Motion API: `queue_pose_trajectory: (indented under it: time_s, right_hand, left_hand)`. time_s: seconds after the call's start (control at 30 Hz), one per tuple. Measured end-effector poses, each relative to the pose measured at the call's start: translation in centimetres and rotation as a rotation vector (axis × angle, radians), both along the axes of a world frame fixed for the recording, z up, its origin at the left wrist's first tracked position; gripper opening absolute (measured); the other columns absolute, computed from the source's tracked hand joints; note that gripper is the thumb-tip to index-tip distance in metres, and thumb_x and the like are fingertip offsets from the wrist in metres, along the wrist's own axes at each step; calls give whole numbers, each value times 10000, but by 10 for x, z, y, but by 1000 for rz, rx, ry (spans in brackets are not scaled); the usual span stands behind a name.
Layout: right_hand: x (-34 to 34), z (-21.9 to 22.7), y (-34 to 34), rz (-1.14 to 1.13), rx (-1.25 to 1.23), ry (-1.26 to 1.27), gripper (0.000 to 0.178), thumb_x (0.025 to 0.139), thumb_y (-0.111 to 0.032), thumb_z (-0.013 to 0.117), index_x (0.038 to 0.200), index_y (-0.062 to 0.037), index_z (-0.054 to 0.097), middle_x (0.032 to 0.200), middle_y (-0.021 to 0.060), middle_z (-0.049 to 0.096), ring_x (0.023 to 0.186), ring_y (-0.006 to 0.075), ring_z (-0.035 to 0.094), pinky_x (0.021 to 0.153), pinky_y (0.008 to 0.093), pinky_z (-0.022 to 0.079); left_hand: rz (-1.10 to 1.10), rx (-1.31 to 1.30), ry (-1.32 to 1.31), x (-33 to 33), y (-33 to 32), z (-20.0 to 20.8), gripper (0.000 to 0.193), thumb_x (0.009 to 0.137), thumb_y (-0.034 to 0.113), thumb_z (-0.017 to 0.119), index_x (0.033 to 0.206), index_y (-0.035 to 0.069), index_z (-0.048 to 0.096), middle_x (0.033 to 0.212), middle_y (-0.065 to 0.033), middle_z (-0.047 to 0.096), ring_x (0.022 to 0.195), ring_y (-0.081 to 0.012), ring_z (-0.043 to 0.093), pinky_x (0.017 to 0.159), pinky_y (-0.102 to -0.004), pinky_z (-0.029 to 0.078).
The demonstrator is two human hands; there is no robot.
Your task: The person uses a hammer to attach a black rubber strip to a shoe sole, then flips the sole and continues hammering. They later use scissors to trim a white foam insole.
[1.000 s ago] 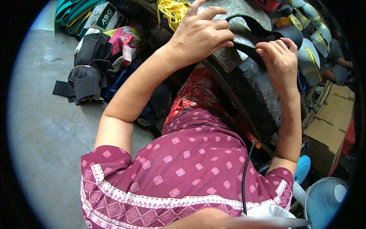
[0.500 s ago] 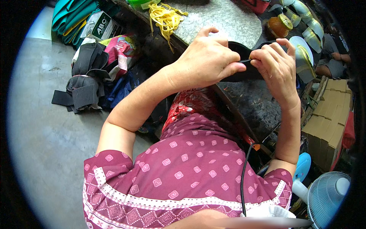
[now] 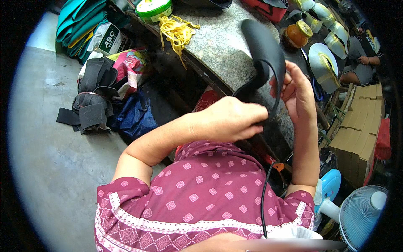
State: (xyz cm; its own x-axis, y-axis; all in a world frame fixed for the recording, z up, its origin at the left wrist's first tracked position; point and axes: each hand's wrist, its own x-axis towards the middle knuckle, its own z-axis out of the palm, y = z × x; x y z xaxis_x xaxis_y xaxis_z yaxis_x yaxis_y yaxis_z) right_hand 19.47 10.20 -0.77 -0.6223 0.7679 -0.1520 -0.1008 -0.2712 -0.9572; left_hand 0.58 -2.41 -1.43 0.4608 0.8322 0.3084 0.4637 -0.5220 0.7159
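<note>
A black, smooth, curved strip [image 3: 262, 46], perhaps a shoe upper, is held up over the stone-topped bench [image 3: 218, 38]. It bends into a loop with a thin edge. My left hand [image 3: 235, 119] is closed at the lower end of the loop; its fingertips are partly hidden. My right hand [image 3: 297, 92] has its fingers curled against the right side of the strip, partly behind it. Yellow laces or thin bands [image 3: 178, 33] lie in a tangle at the bench's left edge. Farther right stands a jar of amber paste [image 3: 299, 33].
A green-rimmed tub [image 3: 154, 9] stands on the bench. Silvery curved pieces with yellow edges [image 3: 323, 63] lie at the right. Cardboard pieces [image 3: 357, 122] and a fan [image 3: 363, 222] stand nearby. Dark fabric bundles [image 3: 92, 103] sit on the left floor. Another person's hand [image 3: 364, 61] shows far right.
The black strip has been turned up and now stands raised as a loop. My left hand has moved down toward me. My right hand has dropped lower and turned, its fingers now behind the strip.
</note>
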Motion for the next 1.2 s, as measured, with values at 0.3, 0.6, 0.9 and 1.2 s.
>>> queue_pose_trajectory:
  time_s: [0.3, 0.6, 0.9, 1.2]
  right_hand:
    - [-11, 27, -14, -29, 28, 387, 233, 991, -225, 648, 1136, -61, 567, 737, 59, 641, 415, 95, 524, 341, 218, 382]
    - [-6, 16, 3, -97, 22, 260, 184, 1012, -222, 615, 1111, -69, 588, 704, 16, 603, 430, 78, 463, 399, 217, 355]
    - [13, 33, 54, -210, 815, -46, 155, 912, -76, 739, 1054, -32, 697, 975, -14, 697, 885, 56, 631, 768, 222, 513]
    - [-24, 42, 95, -147, 1825, -377, 225, 752, 24, 713, 931, -113, 728, 916, 70, 716, 858, 250, 685, 766, 321, 549]
  left_hand:
    - [493, 307, -462, -12, 20, -15, 410, 989, 382, 605, 1184, 25, 555, 1188, -119, 627, 1115, -217, 596, 978, -357, 445]
    - [194, -955, -1312, -17, 42, -24, 453, 974, 231, 662, 1295, -57, 523, 1125, -138, 684, 939, -188, 706, 832, -347, 599]
    - [520, 84, -461, -74, 71, 37, 119, 852, 23, 708, 935, 40, 624, 856, -17, 675, 758, -117, 630, 691, -316, 504]
    - [276, 705, 183, -124, 95, 54, 233, 715, -62, 705, 905, 50, 629, 993, -63, 670, 972, -236, 612, 834, -364, 493]
